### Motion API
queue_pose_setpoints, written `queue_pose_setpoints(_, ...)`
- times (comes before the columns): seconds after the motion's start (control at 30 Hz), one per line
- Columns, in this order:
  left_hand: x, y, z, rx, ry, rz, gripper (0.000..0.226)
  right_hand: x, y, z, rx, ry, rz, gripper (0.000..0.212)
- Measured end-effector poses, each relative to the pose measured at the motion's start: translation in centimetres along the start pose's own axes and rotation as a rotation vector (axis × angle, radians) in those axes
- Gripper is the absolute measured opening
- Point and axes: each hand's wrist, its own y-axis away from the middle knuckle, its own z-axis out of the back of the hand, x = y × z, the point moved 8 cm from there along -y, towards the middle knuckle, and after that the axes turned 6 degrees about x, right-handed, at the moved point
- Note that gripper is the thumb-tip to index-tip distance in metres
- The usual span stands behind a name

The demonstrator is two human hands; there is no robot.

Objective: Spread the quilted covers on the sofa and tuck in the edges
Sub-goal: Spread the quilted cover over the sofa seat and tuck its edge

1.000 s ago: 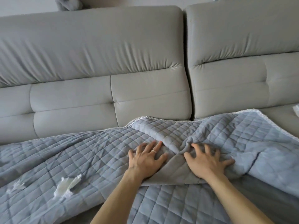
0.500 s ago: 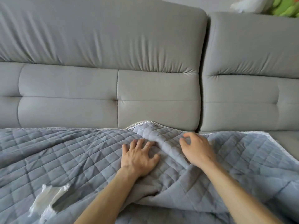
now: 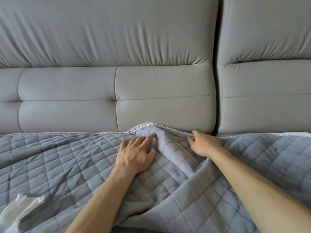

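Here, cover [image 3: 67, 157] under left hand [image 3: 134, 153], right hand [image 3: 204, 145]

The quilted cover [image 3: 55, 158] is blue-grey with diamond stitching and pale lace trim [image 3: 151, 124]; the sofa [image 3: 107, 47] is plain light grey.

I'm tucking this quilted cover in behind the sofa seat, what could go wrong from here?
The bunched ridge between your left hand and right hand may get tucked in as a lump. The white crumpled scrap lying on the cover could slide or get folded in.
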Motion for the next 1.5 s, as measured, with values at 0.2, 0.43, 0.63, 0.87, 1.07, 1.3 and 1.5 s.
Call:
queue_pose_setpoints(0.2,-1.0,-0.4,-0.9,0.213,0.001,0.166,0.051,-1.2,0.8,3.4,-0.236,0.026,-0.028,0.026)
queue_pose_setpoints(0.43,-1.8,-1.2,0.0,0.252,0.045,0.288,0.057,-2.6,0.4,3.6,-0.341,-0.018,-0.084,0.032)
queue_pose_setpoints(0.63,-1.0,-2.5,0.1,0.207,-0.016,0.358,0.066,-1.7,0.1,1.2,-0.316,-0.108,0.244,0.022)
queue_pose_setpoints(0.87,-0.3,-4.5,-1.3,0.205,-0.052,0.261,0.073,4.9,-1.2,-1.9,-0.006,-0.071,0.412,0.047)
queue_pose_setpoints(1.07,0.9,-6.0,-1.2,0.294,-0.084,0.198,0.072,4.9,-2.3,-3.5,0.089,0.042,0.294,0.061)
queue_pose_setpoints(1.3,5.2,-3.3,1.0,0.106,-0.059,0.067,0.073,8.1,-1.5,-1.3,0.096,0.177,0.138,0.047)
queue_pose_setpoints(1.5,10.0,-3.0,0.7,0.228,-0.039,0.151,0.068,14.3,-1.7,-4.2,0.088,0.089,0.316,0.040)
